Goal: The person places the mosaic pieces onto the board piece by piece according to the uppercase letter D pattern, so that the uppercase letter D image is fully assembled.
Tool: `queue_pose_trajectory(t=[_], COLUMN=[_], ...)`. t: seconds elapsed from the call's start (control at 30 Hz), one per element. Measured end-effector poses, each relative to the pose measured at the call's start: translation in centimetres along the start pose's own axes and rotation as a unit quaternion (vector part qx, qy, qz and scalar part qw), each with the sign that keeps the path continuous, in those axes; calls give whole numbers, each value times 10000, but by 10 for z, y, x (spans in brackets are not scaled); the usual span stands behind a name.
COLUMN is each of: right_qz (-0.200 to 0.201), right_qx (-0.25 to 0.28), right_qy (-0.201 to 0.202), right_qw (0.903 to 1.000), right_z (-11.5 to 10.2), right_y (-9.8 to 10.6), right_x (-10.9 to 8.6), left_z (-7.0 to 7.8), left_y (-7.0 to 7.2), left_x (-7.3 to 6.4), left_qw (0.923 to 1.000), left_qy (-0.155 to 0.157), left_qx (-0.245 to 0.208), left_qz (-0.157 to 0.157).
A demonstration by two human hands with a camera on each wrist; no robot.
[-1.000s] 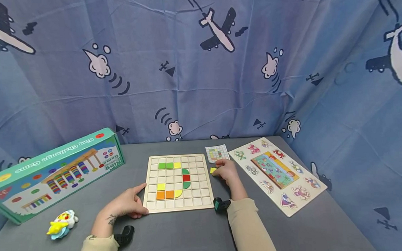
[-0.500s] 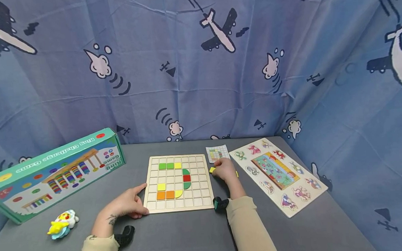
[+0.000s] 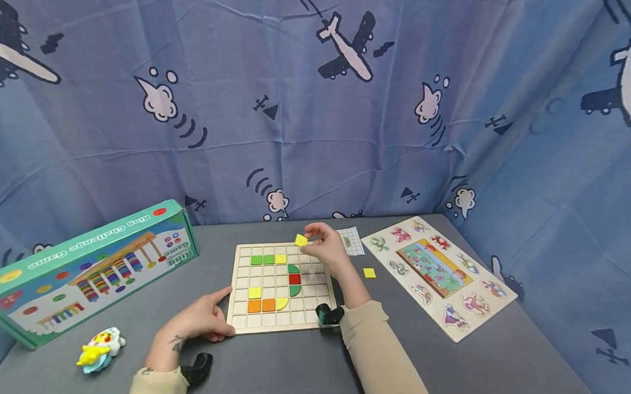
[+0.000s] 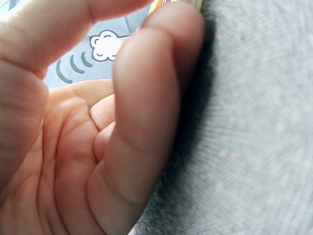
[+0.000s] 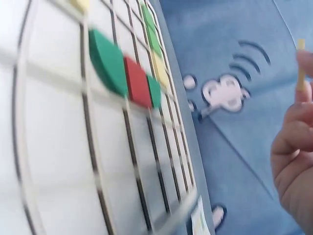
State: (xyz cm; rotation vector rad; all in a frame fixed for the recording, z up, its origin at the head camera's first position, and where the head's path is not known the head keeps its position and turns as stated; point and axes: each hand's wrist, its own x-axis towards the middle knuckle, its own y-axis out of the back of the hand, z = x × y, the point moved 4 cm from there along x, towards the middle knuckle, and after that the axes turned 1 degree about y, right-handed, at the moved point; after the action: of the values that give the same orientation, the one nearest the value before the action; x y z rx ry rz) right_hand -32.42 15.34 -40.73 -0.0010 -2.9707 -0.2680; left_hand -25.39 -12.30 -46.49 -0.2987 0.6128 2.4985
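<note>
My right hand pinches a yellow square tile between thumb and fingers, above the far right part of the wooden grid board. In the right wrist view the yellow tile is seen edge-on, raised off the board. Green, yellow, red and orange pieces lie in the board's cells, among them a red square between two green rounded pieces. At the board's near left side my left hand touches the edge with an extended index finger and the thumb. The left wrist view shows mostly its thumb.
Another yellow square tile lies on the grey table right of the board. A small pattern card is partly behind the right hand. An animal picture puzzle board lies further right. On the left are a green game box and a small toy figure.
My right hand has lifted the yellow tile from the table beside the card and carried it left over the board, uncovering another yellow tile. The left hand stays at the board's edge.
</note>
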Motion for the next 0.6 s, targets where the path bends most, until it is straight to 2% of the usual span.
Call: queue_pose_trajectory(t=[0.1,0.27,0.43,0.6], right_qz=[-277,-759,-1077,-1266], right_qx=[282,236,-228,-1135], right_qy=[42,-67,-191,-237], right_qw=[9992,9968,9937,9851], right_z=[-4,0,3,8], right_y=[-19,-52,-79,-98], right_x=[1,4,3,2], left_z=[0,0,0,0], left_y=[0,0,1,1], left_x=[0,0,1,1], left_qw=[10000,9999,9998,9999], left_qy=[-10,16,85,78], left_qx=[7,61,111,77], left_qz=[22,102,137,88])
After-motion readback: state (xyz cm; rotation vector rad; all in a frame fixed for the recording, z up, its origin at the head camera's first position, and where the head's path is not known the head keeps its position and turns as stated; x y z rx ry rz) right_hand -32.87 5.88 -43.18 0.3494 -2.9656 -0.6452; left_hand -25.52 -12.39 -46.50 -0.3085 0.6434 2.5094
